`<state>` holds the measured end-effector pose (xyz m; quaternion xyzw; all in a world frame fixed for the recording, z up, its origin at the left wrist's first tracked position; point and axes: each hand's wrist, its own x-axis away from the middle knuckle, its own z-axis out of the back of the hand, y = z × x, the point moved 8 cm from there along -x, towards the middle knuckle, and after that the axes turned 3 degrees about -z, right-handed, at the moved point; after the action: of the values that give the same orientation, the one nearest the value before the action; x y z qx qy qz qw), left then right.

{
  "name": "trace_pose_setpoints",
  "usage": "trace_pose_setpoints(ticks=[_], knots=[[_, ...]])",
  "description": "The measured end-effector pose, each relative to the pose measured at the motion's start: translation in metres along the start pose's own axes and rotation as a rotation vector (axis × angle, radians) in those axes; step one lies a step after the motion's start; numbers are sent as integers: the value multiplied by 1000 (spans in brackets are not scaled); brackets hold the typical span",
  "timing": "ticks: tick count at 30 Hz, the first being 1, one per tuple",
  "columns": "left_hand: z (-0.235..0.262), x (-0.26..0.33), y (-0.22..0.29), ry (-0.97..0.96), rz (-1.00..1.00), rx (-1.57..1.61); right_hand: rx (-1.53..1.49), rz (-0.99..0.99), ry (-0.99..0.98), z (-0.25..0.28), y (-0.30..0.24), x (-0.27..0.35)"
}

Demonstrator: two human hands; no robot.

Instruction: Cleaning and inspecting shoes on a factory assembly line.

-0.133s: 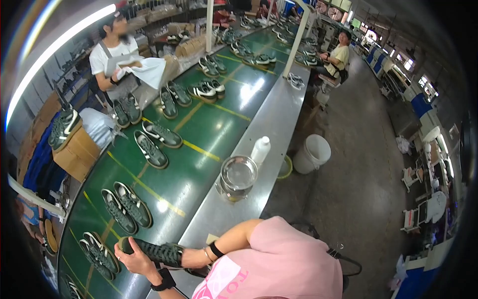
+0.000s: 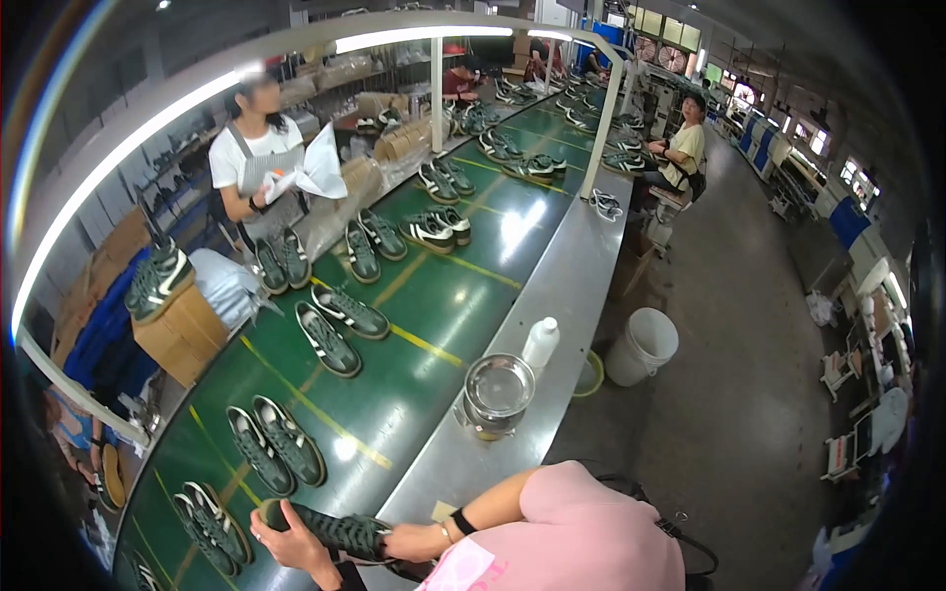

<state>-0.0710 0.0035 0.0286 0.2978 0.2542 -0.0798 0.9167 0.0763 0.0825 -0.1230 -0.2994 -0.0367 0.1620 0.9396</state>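
A dark green lace-up sneaker (image 2: 340, 533) lies between my two hands, low over the near edge of the belt. My left hand (image 2: 286, 540) is wrapped round its toe, thumb near the tip. At the other end, by the shoe's opening, my right hand (image 2: 412, 542) holds it; the fingers there are hidden. Close beyond my left hand, a pair of green sneakers with white stripes (image 2: 212, 529) rests on the green conveyor belt (image 2: 414, 379). Another such pair (image 2: 274, 445) sits a little farther along.
A metal bowl (image 2: 500, 387) and a white bottle (image 2: 541, 342) stand on the steel ledge (image 2: 434, 463) beside the belt. A white bucket (image 2: 642, 347) is on the floor at right. Across the belt, a person (image 2: 258, 158) holds white sheet material near a cardboard box (image 2: 182, 330).
My view has tilted, so the scene sits lower and farther right. The person across the belt has raised the white sheet material. My hands keep their hold on the sneaker.
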Motion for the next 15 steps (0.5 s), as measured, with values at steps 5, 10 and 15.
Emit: trace_pose_setpoints(ticks=[5,10,15], knots=[[9,-11,13,34,1,40,108,79,-48,13,6,-9],[0,2,32,15,-46,31,192,93,-160,5,24,-10],[-4,5,23,6,4,-14,-316,-134,119,8,35,0]])
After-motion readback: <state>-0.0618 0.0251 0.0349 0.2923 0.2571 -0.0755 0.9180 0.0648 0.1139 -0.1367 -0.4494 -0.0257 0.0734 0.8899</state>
